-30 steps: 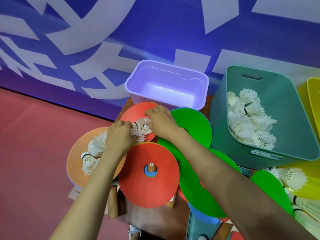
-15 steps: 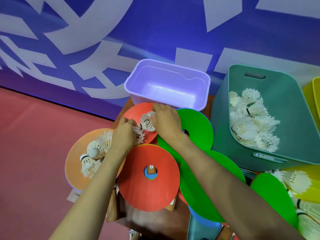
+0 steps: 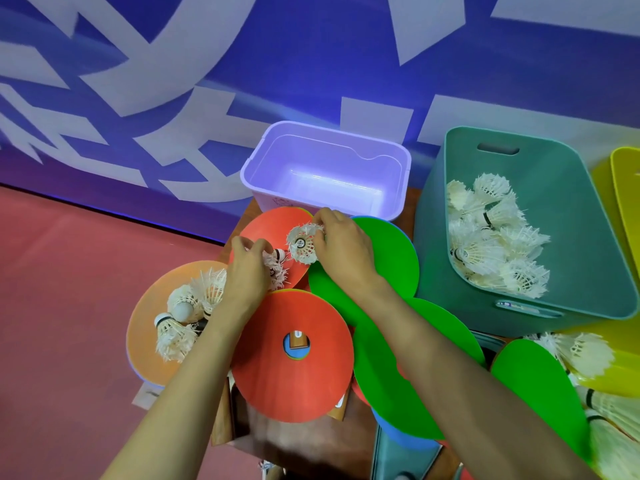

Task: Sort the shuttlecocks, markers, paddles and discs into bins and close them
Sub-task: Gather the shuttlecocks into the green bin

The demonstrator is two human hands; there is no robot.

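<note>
My right hand (image 3: 341, 249) pinches a white shuttlecock (image 3: 302, 244) by its feathers over a red disc (image 3: 266, 233). Just to its left, my left hand (image 3: 247, 271) grips another shuttlecock (image 3: 277, 265), whose cork tip points right. Several loose shuttlecocks (image 3: 183, 313) lie on an orange disc (image 3: 145, 341) at the left. A large red disc (image 3: 294, 375) and green discs (image 3: 391, 261) overlap on the small table. The green bin (image 3: 571, 216) at the right holds several shuttlecocks (image 3: 491, 237). The purple bin (image 3: 325, 168) behind the discs has nothing in it.
A yellow bin (image 3: 627, 202) stands at the far right edge. More shuttlecocks (image 3: 585, 355) and a green disc (image 3: 533, 382) lie at the lower right. Wooden paddle parts (image 3: 221, 417) poke out under the red disc. A blue and white wall stands behind, with red floor at the left.
Both hands have drawn slightly apart and risen, each with a shuttlecock. The right hand's shuttlecock has turned its cork end toward the camera.
</note>
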